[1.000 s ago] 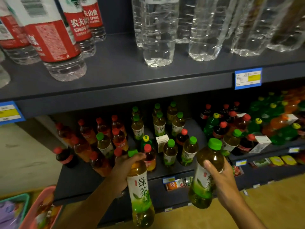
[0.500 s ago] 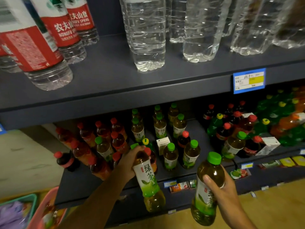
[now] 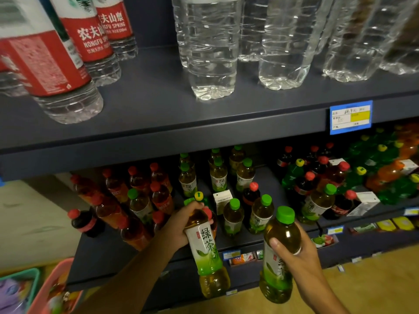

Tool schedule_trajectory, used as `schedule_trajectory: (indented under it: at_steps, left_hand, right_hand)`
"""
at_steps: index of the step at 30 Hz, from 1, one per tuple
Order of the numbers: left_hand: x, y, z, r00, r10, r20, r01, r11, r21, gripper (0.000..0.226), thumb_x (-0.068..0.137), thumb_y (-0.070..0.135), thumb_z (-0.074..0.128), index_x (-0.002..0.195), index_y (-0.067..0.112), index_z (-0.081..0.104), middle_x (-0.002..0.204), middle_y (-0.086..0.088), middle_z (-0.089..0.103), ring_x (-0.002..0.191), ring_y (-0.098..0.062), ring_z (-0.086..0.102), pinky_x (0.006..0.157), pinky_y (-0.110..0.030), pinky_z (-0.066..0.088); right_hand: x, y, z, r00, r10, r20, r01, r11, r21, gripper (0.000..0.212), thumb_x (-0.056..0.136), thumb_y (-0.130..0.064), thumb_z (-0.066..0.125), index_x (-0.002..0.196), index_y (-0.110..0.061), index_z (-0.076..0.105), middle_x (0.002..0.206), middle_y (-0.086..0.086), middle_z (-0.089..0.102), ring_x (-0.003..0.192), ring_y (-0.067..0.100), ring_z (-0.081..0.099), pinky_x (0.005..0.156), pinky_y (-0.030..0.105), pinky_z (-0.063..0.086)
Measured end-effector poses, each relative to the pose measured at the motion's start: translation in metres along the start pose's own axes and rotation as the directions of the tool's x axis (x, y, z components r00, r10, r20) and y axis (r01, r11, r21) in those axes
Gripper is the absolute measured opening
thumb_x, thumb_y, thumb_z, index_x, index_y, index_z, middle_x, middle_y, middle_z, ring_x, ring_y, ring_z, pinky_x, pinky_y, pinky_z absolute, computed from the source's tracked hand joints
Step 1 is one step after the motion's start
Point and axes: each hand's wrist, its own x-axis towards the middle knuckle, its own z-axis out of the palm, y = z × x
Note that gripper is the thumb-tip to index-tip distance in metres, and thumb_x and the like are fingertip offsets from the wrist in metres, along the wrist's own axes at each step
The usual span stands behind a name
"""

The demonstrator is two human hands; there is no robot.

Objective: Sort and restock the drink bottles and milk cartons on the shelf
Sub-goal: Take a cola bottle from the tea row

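The left hand point(image 3: 181, 225) has carried its green tea bottle point(image 3: 207, 250) up to the front edge of the drinks shelf point(image 3: 102, 257), tilted more than a second ago; fingers are curled round its neck, hiding the cap. The right hand point(image 3: 299, 259) has lowered the second green tea bottle point(image 3: 280, 252) slightly, thumb and fingers clamped on its shoulder, in front of that shelf. Bottles at the shelf's far right blur together.

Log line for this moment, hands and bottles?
left hand: holds tea bottle, tilted | right hand: holds second tea bottle, upright | both in front of middle shelf
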Motion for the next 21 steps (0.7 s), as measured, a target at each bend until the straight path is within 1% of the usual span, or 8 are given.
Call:
schedule_trajectory:
  at_steps: [6, 8, 11, 13, 15, 17, 20, 21]
  left_hand:
    - [-0.034, -0.001, -0.005, 1.0, 0.005, 0.025, -0.004, 0.999, -0.048, 0.023, 0.06, 0.016, 0.079, 0.081, 0.009, 0.076, 0.103, -0.017, 0.075, 0.1, -0.041, 0.069, 0.091, -0.051, 0.051]
    - [-0.05, 0.0, -0.01, 0.999, 0.001, 0.052, 0.0, 1.0, -0.023, 0.027, 0.061, 0.017, 0.08, 0.086, 0.008, 0.078, 0.106, -0.017, 0.074, 0.103, -0.04, 0.068, 0.089, -0.049, 0.053]
    - [-0.07, 0.001, -0.024, 0.999, 0.004, 0.053, -0.003, 1.0, -0.006, 0.053, 0.055, 0.016, 0.086, 0.106, 0.008, 0.072, 0.111, -0.017, 0.073, 0.104, -0.038, 0.069, 0.094, -0.051, 0.05]
    - [-0.085, 0.005, -0.035, 0.997, 0.019, 0.073, -0.019, 1.0, 0.008, 0.062, 0.055, 0.021, 0.086, 0.114, 0.009, 0.07, 0.114, -0.017, 0.071, 0.104, -0.035, 0.069, 0.09, -0.05, 0.052]
    - [-0.099, 0.007, -0.047, 0.991, 0.035, 0.129, -0.037, 0.999, 0.013, 0.059, 0.05, 0.028, 0.092, 0.105, 0.012, 0.076, 0.116, -0.016, 0.071, 0.106, -0.035, 0.069, 0.085, -0.048, 0.054]
    - [-0.112, 0.008, -0.058, 0.984, 0.048, 0.174, -0.054, 0.998, 0.03, 0.049, 0.048, 0.031, 0.094, 0.093, 0.017, 0.08, 0.114, -0.013, 0.072, 0.108, -0.034, 0.068, 0.079, -0.044, 0.058]
    - [-0.126, 0.01, -0.068, 0.977, 0.092, 0.195, -0.106, 0.992, 0.065, 0.043, 0.055, 0.03, 0.091, 0.095, 0.023, 0.079, 0.113, -0.012, 0.073, 0.106, -0.034, 0.069, 0.074, -0.036, 0.059]
    - [-0.129, 0.011, -0.071, 0.98, 0.1, 0.173, -0.115, 0.991, 0.075, 0.033, 0.059, 0.026, 0.087, 0.091, 0.021, 0.08, 0.109, -0.013, 0.074, 0.102, -0.034, 0.07, 0.071, -0.035, 0.059]
  right_hand:
    - [0.009, -0.012, 0.032, 0.998, -0.06, 0.015, 0.06, 0.997, -0.054, 0.056, 0.053, -0.052, 0.079, 0.107, -0.045, 0.065, 0.099, -0.019, 0.072, 0.088, -0.004, 0.068, 0.073, 0.021, 0.05]
    - [0.014, -0.011, 0.045, 0.998, -0.066, 0.021, 0.067, 0.996, -0.066, 0.062, 0.05, -0.055, 0.081, 0.109, -0.041, 0.066, 0.1, -0.015, 0.073, 0.09, -0.002, 0.069, 0.076, 0.023, 0.051]
    - [0.019, -0.004, 0.068, 0.994, -0.085, 0.062, 0.092, 0.99, -0.11, 0.07, 0.049, -0.054, 0.084, 0.113, -0.03, 0.068, 0.103, -0.007, 0.075, 0.096, 0.006, 0.07, 0.083, 0.029, 0.054]
    - [0.022, 0.006, 0.084, 0.993, -0.073, 0.091, 0.083, 0.991, -0.109, 0.069, 0.052, -0.049, 0.087, 0.114, -0.029, 0.067, 0.102, -0.007, 0.075, 0.097, 0.008, 0.071, 0.085, 0.03, 0.056]
    - [0.025, 0.019, 0.101, 0.993, -0.061, 0.099, 0.072, 0.991, -0.11, 0.071, 0.053, -0.049, 0.087, 0.118, -0.03, 0.065, 0.102, -0.008, 0.075, 0.098, 0.008, 0.071, 0.084, 0.03, 0.059]
    - [0.031, 0.032, 0.118, 0.995, -0.041, 0.095, 0.053, 0.991, -0.123, 0.075, 0.053, -0.051, 0.087, 0.121, -0.028, 0.064, 0.104, -0.006, 0.074, 0.101, 0.012, 0.069, 0.089, 0.036, 0.057]
    - [0.043, 0.051, 0.142, 0.996, -0.026, 0.085, 0.036, 0.992, -0.118, 0.063, 0.062, -0.034, 0.089, 0.118, -0.023, 0.062, 0.103, -0.003, 0.074, 0.1, 0.015, 0.069, 0.093, 0.045, 0.055]
    - [0.046, 0.057, 0.149, 0.997, -0.026, 0.077, 0.037, 0.99, -0.133, 0.06, 0.064, -0.028, 0.089, 0.117, -0.021, 0.061, 0.102, -0.002, 0.073, 0.099, 0.016, 0.069, 0.093, 0.046, 0.055]
